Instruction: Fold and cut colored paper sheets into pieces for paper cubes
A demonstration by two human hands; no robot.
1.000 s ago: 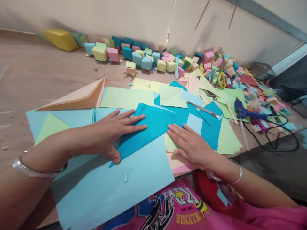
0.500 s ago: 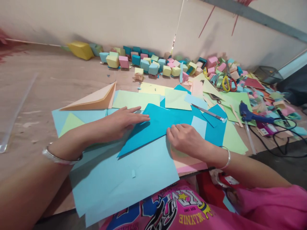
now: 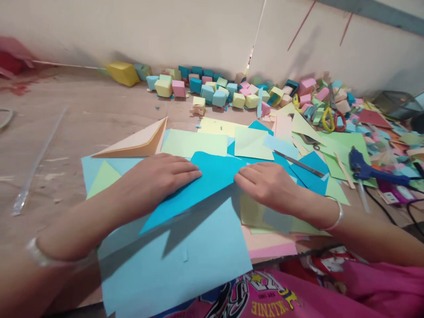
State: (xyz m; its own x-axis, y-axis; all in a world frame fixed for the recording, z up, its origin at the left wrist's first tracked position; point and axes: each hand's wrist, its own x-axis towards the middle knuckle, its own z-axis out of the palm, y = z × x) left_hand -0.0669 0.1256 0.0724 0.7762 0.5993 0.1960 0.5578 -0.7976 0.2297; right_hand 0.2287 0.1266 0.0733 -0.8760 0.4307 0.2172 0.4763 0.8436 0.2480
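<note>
A light blue sheet [image 3: 212,274] lies nearest you. Above it, the dark blue paper [image 3: 213,176] spans between your hands, lower edge raised. Your left hand [image 3: 164,176] lies over its left side, thumb hidden; whether it grips, I cannot tell. Your right hand [image 3: 270,182] pinches its right side. A small slip [image 3: 185,255] rests on the sheet.
</note>
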